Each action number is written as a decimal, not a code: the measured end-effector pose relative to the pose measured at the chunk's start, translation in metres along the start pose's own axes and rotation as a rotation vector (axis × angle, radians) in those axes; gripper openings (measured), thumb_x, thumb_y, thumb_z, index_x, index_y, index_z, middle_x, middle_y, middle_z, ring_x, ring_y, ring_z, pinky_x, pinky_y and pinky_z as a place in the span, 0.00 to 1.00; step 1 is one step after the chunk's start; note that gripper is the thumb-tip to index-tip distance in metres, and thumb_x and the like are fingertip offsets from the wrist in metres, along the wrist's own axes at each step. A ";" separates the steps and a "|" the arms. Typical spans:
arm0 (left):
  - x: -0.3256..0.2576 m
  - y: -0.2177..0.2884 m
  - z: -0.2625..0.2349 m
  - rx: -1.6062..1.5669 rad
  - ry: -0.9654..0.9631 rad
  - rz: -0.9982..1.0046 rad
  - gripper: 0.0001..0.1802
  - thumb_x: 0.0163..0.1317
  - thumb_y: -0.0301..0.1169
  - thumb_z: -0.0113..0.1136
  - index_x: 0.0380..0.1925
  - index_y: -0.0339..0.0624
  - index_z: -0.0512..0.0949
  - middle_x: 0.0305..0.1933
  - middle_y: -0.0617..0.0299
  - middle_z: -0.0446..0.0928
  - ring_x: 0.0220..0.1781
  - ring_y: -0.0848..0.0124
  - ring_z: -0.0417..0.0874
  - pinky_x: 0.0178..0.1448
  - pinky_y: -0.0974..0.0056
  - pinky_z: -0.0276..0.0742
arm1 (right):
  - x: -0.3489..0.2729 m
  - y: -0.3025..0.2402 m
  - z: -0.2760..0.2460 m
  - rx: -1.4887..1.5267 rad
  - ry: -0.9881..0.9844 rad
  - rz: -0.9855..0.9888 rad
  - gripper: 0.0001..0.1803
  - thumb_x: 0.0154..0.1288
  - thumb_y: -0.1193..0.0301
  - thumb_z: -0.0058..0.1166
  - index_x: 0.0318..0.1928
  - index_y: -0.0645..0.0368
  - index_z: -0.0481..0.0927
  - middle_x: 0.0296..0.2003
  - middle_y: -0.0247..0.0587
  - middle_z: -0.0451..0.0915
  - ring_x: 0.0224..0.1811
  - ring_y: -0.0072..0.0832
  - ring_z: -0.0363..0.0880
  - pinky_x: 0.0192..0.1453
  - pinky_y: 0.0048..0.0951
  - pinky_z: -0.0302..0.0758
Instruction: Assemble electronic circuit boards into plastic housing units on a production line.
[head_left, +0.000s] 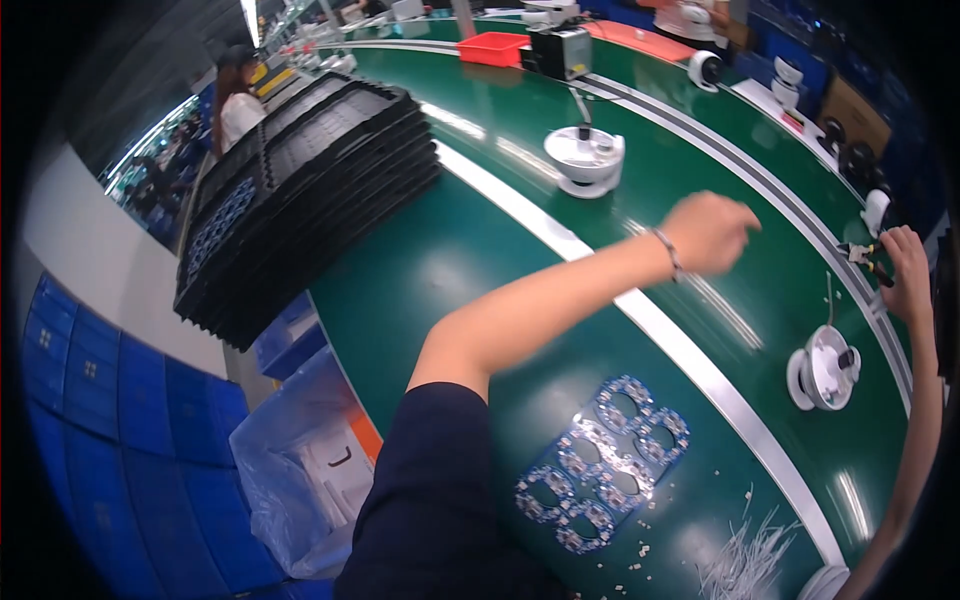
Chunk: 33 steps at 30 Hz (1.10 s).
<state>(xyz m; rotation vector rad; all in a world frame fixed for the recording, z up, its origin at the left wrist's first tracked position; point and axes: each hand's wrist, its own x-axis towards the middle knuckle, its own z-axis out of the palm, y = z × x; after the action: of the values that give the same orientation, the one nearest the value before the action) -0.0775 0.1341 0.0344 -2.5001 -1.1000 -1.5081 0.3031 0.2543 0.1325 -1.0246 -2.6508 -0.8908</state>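
My left hand (708, 235) reaches out over the green conveyor belt with its fingers bent. It is smeared by motion, so whether anything is in it cannot be told. At the far right, my right hand (905, 270) grips a pair of pliers (880, 272) with black and yellow handles, jaws toward the left. Below the pliers, a round white housing (828, 368) sits tilted on the belt, a thin wire rising from it. Farther off, beyond my left hand, stands a similar white housing (584, 160) with a cable sticking up.
A panel of blue ring-shaped circuit boards (610, 462) lies before me, with small white bits and a heap of thin white strips (750, 562) nearby. Stacked black trays (310, 170) rise at left. Below are a plastic-lined bin (290, 470) and blue crates (130, 400). A red tray (492, 48) stands far off.
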 end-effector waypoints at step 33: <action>0.001 -0.195 -0.084 0.807 -0.254 -0.006 0.06 0.54 0.27 0.53 0.29 0.46 0.78 0.36 0.57 0.77 0.46 0.61 0.78 0.47 0.61 0.77 | 0.277 -0.238 0.076 0.178 -0.105 -0.077 0.22 0.38 0.64 0.62 0.38 0.57 0.80 0.37 0.44 0.77 0.45 0.40 0.74 0.49 0.38 0.73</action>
<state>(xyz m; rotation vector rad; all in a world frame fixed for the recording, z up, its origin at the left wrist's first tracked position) -0.2541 0.2513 0.0170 -2.1063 -1.3804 -0.5470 -0.0567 0.3138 0.0547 -0.9572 -2.8127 -0.6167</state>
